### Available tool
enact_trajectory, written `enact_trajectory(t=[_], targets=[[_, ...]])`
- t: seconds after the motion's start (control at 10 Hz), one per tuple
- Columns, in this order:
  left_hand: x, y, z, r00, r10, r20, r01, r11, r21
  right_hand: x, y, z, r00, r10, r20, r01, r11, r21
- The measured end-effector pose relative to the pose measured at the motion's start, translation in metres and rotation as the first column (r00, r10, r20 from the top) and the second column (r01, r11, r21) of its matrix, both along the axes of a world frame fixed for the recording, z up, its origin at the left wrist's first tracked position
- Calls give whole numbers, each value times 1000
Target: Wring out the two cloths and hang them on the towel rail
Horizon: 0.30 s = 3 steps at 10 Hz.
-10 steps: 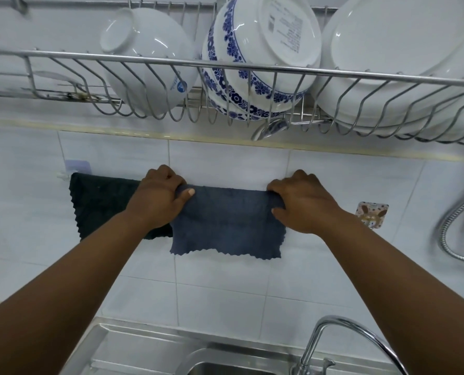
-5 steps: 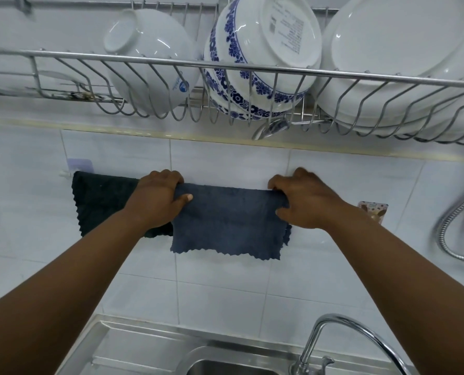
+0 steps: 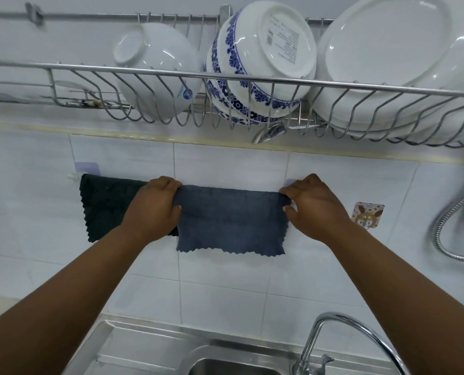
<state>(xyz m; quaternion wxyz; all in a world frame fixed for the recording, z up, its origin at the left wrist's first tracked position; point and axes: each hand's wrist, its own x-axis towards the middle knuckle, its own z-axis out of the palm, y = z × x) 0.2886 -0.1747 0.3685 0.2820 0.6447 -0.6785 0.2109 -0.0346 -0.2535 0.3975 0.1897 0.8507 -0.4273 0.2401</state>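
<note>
Towel rail [image 3: 73, 177] on tiled wall: black cloth [image 3: 105, 205] left, grey-blue cloth [image 3: 229, 220] right, edges overlapping.

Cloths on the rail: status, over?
Left hand and right hand pinching top corners of the grey-blue cloth, draped on the rail. Dark cloth hung beside it, overlapping slightly. Nothing in the way.
</note>
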Motion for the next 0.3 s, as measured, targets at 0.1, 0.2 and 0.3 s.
enact_trajectory(t=[0.1, 0.2, 0.3], targets=[[-3, 8, 2, 1000, 3, 2, -3, 998, 67, -4, 8, 1, 1000, 8, 2, -8, 998, 57], [-8, 19, -2, 999, 37, 15, -38, 996, 81, -14, 25, -1, 994, 58, 87, -64, 995, 70], [-27, 34, -10, 988, -20, -151, 30, 997, 65, -30, 44, -3, 983, 36, 178, -58, 991, 122]])
